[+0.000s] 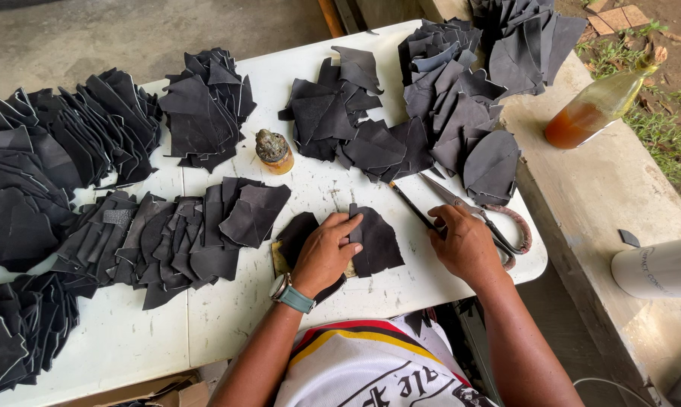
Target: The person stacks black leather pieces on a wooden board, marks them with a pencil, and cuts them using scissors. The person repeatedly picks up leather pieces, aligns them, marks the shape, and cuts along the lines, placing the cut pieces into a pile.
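Your worktop [227, 324] is white and carries dark leather cut pieces in fanned stacks: one long bank [46, 196] along your left, a second row [174, 234] nearer the centre, and further piles [446, 98] at the far right corner. A small brass-coloured pot [272, 151] stands between the stacks. Off the worktop to your right, an amber bottle [593, 109] lies on a concrete ledge [604, 203], with a white cylinder [657, 267] closer to you.

The piece [378, 241] in work lies flat directly ahead of you, near the front edge. Your left hand [325, 252] rests palm down on its left part, fingers pressed together and extended toward the far right, pinning it to the worktop. The piece extends out from under that hand to the right, so its free edge faces your right hand [465, 245].

Your right hand sits just right of the piece, curled over a thin dark tool [412, 205] whose long axis runs away from you to the upper left. You cannot tell how firmly it grips. Scissors [476, 215] lie just beyond that hand, blades pointing far-left.
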